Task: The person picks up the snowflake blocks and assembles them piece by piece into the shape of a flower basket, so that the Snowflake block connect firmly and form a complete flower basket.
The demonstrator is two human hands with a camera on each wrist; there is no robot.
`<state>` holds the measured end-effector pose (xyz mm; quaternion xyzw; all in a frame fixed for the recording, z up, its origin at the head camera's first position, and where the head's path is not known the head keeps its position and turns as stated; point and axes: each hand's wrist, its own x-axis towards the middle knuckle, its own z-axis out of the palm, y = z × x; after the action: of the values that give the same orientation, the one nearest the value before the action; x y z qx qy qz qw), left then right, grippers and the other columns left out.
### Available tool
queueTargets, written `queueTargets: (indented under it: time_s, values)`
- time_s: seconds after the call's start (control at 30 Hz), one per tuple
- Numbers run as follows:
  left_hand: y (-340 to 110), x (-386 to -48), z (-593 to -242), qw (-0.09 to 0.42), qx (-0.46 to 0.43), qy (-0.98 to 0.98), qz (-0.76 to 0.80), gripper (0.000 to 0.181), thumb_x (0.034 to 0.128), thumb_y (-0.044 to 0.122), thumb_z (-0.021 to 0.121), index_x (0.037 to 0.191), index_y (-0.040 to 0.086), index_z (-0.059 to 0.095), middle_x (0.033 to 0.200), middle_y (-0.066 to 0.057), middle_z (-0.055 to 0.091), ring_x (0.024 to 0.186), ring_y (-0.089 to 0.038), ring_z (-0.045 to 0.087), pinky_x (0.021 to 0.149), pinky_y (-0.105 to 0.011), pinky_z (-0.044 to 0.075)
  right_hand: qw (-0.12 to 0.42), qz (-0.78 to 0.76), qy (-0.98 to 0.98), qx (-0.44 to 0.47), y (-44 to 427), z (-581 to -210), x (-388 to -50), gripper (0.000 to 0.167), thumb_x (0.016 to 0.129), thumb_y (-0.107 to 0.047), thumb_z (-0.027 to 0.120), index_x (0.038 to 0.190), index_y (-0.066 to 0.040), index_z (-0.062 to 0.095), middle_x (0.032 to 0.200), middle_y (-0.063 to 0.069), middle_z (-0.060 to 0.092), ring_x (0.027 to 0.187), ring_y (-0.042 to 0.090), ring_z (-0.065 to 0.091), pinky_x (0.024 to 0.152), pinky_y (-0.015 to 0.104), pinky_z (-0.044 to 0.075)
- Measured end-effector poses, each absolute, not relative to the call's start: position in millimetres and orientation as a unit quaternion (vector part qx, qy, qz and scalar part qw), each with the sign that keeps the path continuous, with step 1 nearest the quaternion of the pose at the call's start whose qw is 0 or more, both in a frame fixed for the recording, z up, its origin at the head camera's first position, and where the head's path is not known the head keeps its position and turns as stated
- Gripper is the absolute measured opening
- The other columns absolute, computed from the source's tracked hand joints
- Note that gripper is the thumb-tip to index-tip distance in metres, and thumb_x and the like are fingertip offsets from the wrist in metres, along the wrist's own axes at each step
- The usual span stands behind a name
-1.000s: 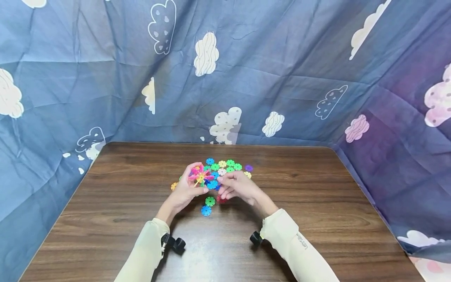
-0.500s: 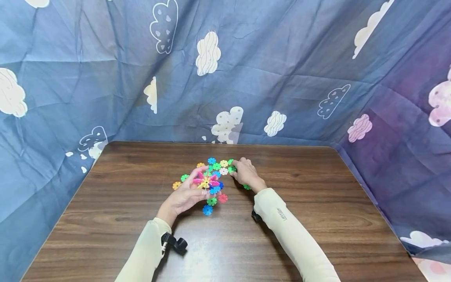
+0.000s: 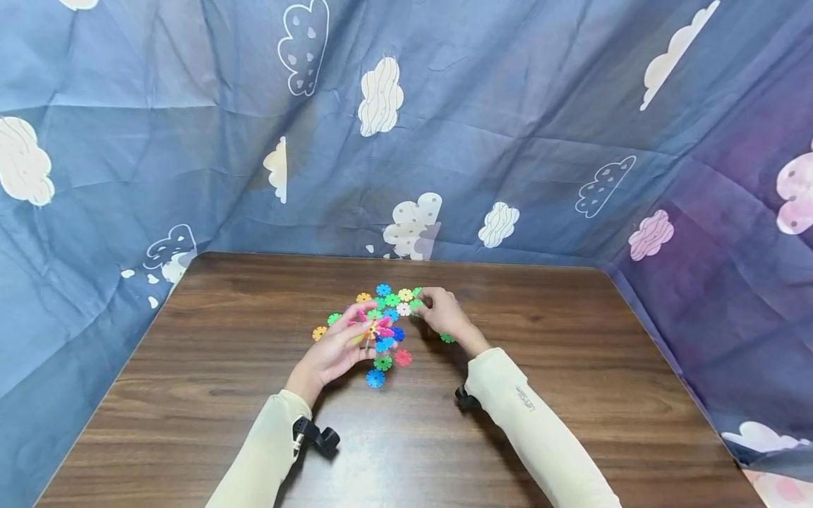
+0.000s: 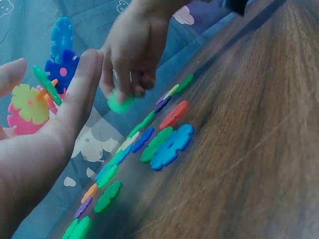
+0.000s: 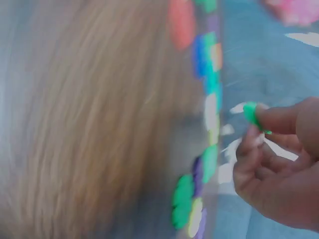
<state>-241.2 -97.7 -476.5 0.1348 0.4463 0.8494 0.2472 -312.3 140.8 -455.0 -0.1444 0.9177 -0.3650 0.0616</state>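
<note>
My left hand (image 3: 330, 356) holds a cluster of interlocked plastic snowflake discs (image 4: 31, 103), pink, yellow, green and blue, raised above the table. Two blue discs (image 4: 62, 42) stick out at the cluster's end. Farther right, my right hand (image 3: 444, 312) pinches a single green snowflake disc (image 5: 251, 115) between thumb and fingertips. In the left wrist view that green disc (image 4: 120, 102) hangs off the tabletop, below the fingers. The right hand partly covers some discs behind it in the head view.
Loose discs lie flat on the brown wooden table (image 3: 546, 367). A red disc (image 3: 403, 358), a green disc (image 3: 382, 363) and a blue disc (image 3: 375, 379) are nearest me. Cloud-patterned cloth (image 3: 508, 127) hangs behind and at the sides.
My right hand has moved away from beside the cluster, out to the loose discs at the back right, and has picked up a green one. The left hand has shifted slightly right, tilting the cluster.
</note>
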Motion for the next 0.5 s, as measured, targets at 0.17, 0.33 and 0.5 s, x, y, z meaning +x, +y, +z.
queueTargets:
  time_s: [0.17, 0.33, 0.5]
  values:
    - [-102, -241, -478, 0.241, 0.138, 0.436, 0.856, 0.053, 0.0990, -0.006, 0.046, 0.146, 0.018, 0.037, 0.084, 0.001, 0.058, 0.077, -0.013, 0.065, 0.091, -0.038, 0.057, 0.207, -0.547, 0.800, -0.133, 145, -433, -294, 0.016, 0.102, -0.008, 0.054, 0.111, 0.003, 0.062, 0.065, 0.006, 0.062, 0.055, 0.010, 0.056, 0.054, 0.024, 0.047]
    - [-102, -241, -478, 0.251, 0.146, 0.428, 0.856, 0.064, 0.0960, -0.013, 0.046, 0.152, 0.013, 0.027, 0.105, -0.003, 0.058, 0.076, -0.012, 0.067, 0.092, -0.038, 0.058, 0.294, -0.576, 0.750, -0.140, 143, -418, -276, 0.016, 0.101, -0.008, 0.055, 0.108, 0.004, 0.062, 0.063, 0.000, 0.057, 0.055, 0.008, 0.049, 0.053, 0.021, 0.042]
    - [-99, -240, -479, 0.252, 0.149, 0.438, 0.850, 0.065, 0.0956, -0.011, 0.048, 0.151, 0.015, 0.029, 0.114, -0.005, 0.054, 0.077, -0.011, 0.067, 0.100, -0.045, 0.053, 0.300, -0.573, 0.750, -0.139, 136, -419, -269, 0.012, 0.100, -0.007, 0.057, 0.097, 0.003, 0.064, 0.060, 0.000, 0.058, 0.052, 0.009, 0.047, 0.051, 0.021, 0.042]
